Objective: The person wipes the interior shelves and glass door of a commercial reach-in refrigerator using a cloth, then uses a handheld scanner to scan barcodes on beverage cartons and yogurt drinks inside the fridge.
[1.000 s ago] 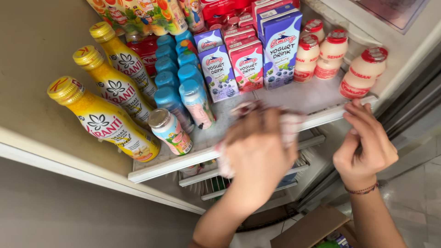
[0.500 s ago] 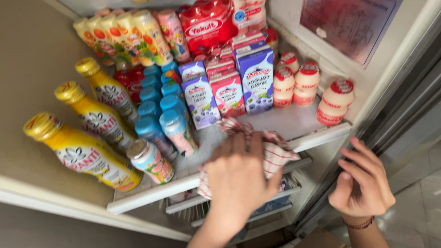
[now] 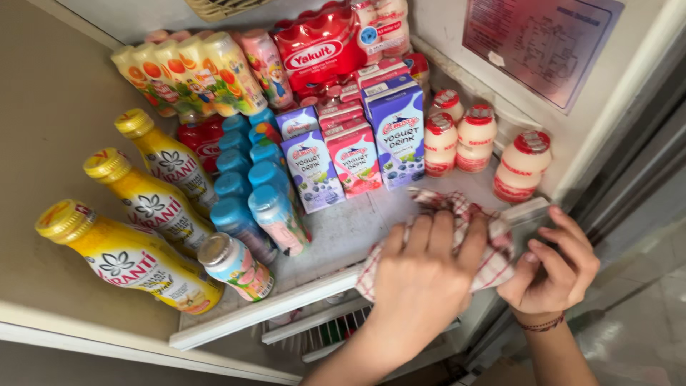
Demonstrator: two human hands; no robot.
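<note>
Head view, the only one supplied: the left hand (image 3: 421, 275) lies flat with fingers spread and pressed down on a red-and-white checked woven cloth (image 3: 493, 261), which sits bunched on the bare front right part of a white, slightly speckled refrigerator shelf (image 3: 336, 239). The right hand (image 3: 554, 268) is curled, fingers bent around the front right corner of that shelf, just beside the cloth; it grips the shelf edge and nothing else. Immediately behind the cloth stand small rectangular cardboard yoghurt-drink cartons (image 3: 354, 159) in purple, pink and blue, and to their right squat cream plastic bottles with red foil caps (image 3: 522, 166), one nearly touching the cloth's far edge. Left of the cleared patch are slim blue-capped plastic bottles (image 3: 246, 193) in rows, a short silver-lidded bottle (image 3: 234, 266) leaning at the shelf front, and three tall yellow bottles with gold screw caps (image 3: 153, 207) lying tilted against the side wall. Risk assessment: a wide sweep of the cloth could knock the light cartons or the nearest cream bottle over, since they stand close and unbraced; the leaning silver-lidded bottle sits at the lip and might roll off if the shelf is jolted by the gripping hand. Surfaces appear smooth and hard, the cloth soft and creased.
</note>
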